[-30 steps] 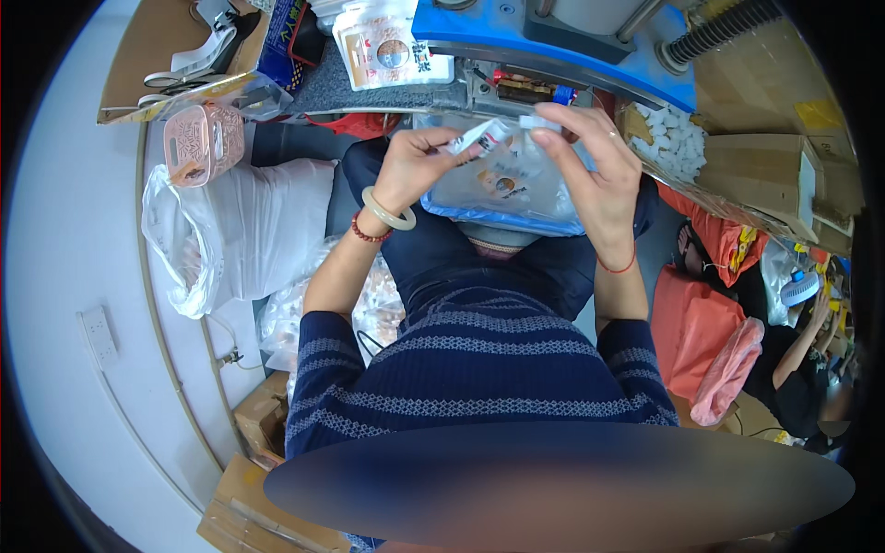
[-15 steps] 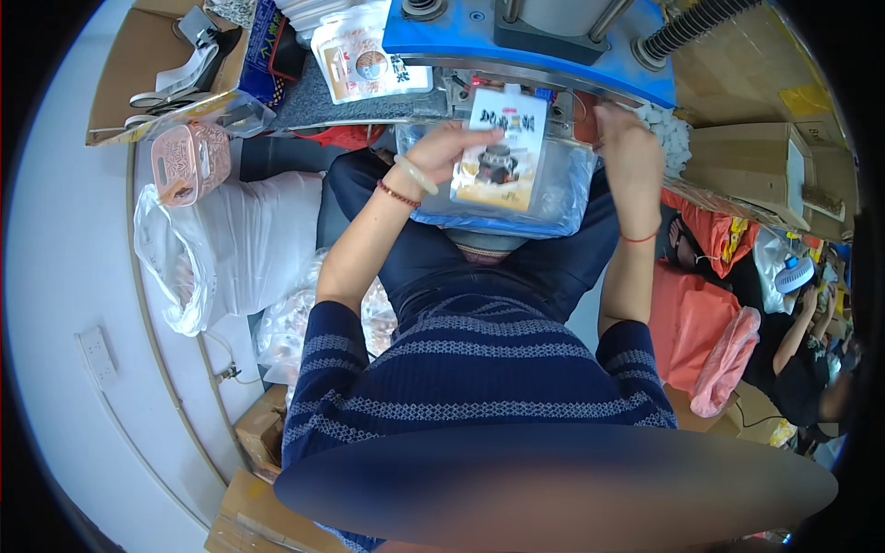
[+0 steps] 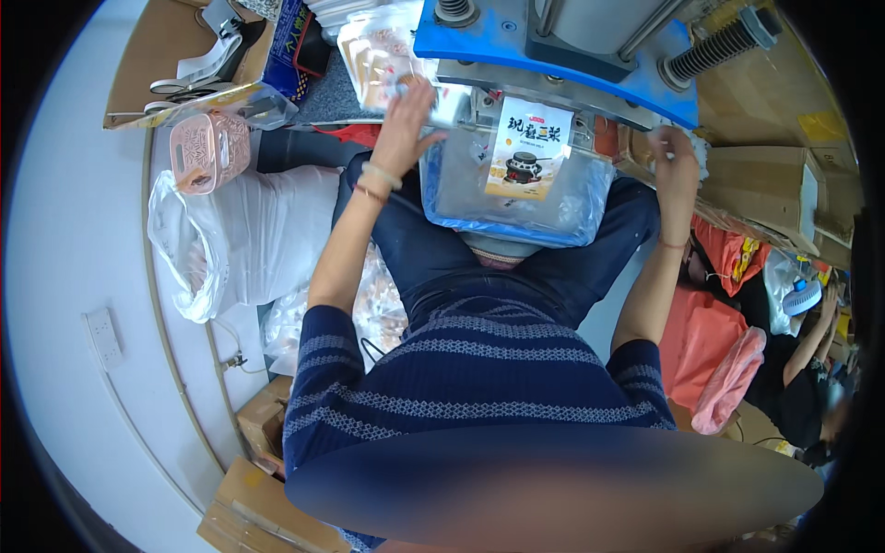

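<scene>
A white and yellow printed pouch [image 3: 527, 152] lies face up at the front of the blue press [image 3: 562, 55], over a plastic-lined tray [image 3: 461, 189] with a blue rim; neither hand touches it. My left hand [image 3: 406, 124], thumb apart and fingers stretched forward, is at the near edge of a pile of similar pouches [image 3: 373, 64], left of the press. It is open. Far to the right, my right hand [image 3: 676, 157] reaches down at small white pieces [image 3: 701, 157] beside the press. Its fingers are blurred and partly hidden, so their grip is unclear.
A pink basket [image 3: 212, 152] and a white sack [image 3: 263, 230] stand on the left, below a carton [image 3: 175, 55] holding scissors. Spring-loaded posts [image 3: 719, 51] rise from the press. Cardboard boxes [image 3: 756, 189] and red bags [image 3: 705, 341] line the right, where another person's arm [image 3: 811, 336] shows.
My left hand has let go of the pouch, which now lies at the press, and has moved left to the pile. My right hand has shifted right, toward the white pieces.
</scene>
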